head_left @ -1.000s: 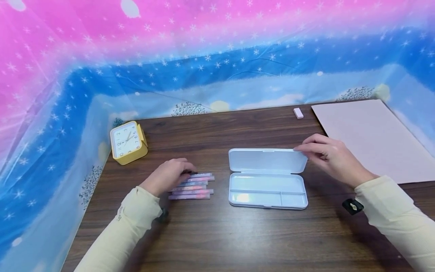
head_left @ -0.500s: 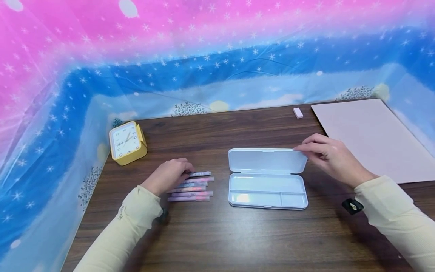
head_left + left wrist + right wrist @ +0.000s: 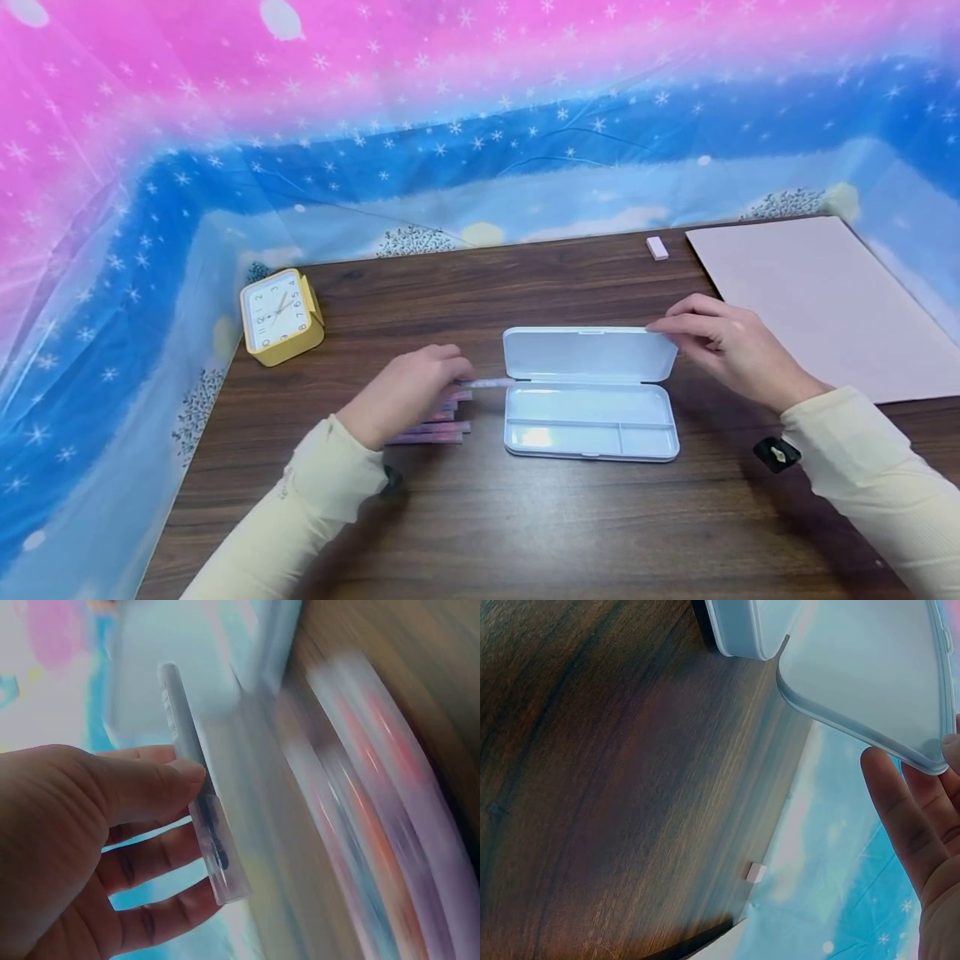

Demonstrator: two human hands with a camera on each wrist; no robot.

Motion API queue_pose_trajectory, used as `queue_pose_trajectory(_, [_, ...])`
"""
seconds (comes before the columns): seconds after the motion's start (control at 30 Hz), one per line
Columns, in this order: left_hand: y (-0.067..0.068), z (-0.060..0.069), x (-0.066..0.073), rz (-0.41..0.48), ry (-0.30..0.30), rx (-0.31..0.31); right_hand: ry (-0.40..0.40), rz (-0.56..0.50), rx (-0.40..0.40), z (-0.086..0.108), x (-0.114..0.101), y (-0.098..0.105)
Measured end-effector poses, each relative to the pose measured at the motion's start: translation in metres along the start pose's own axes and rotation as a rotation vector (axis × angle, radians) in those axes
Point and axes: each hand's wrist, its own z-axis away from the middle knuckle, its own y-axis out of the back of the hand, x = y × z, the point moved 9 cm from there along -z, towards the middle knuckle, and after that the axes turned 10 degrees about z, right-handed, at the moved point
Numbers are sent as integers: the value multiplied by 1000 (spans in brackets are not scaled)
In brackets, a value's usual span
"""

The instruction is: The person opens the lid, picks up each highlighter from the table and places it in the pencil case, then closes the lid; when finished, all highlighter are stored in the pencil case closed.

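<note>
My left hand (image 3: 412, 387) pinches a slim grey pen (image 3: 184, 724) with a clear cap between thumb and fingers. In the head view the pen's end reaches the left hinge side of a white pencil case (image 3: 585, 403). Below that hand lie several pastel pens (image 3: 442, 427) side by side, partly covered by it and blurred in the left wrist view. The case stands open, its tray divided into compartments with nothing in them. At the lid's upper right corner my right hand (image 3: 731, 346) holds the lid (image 3: 870, 667) between thumb and fingers, keeping it raised.
A yellow alarm clock (image 3: 282, 317) stands at the table's left. Toward the back lies a small white eraser (image 3: 657, 248), beside a large pale pink board (image 3: 825, 308) on the right. A patterned cloth (image 3: 480, 142) hangs behind the dark wooden table (image 3: 555, 533).
My left hand has lifted one pen off the top of the row and carried it right, toward the case. The right hand stays on the lid.
</note>
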Motion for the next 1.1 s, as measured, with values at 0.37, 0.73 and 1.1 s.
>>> queue_pose_trajectory(0.37, [-49, -53, 87, -157, -241, -84, -22, 10, -24, 4, 2, 1])
queue_pose_trajectory(0.73, [-80, -83, 99, -225, -229, -156, -16, 4, -16, 3, 0, 2])
queue_pose_trajectory(1.1, [-89, -82, 98, -276, -251, -149, 0, -11, -7, 3, -2, 3])
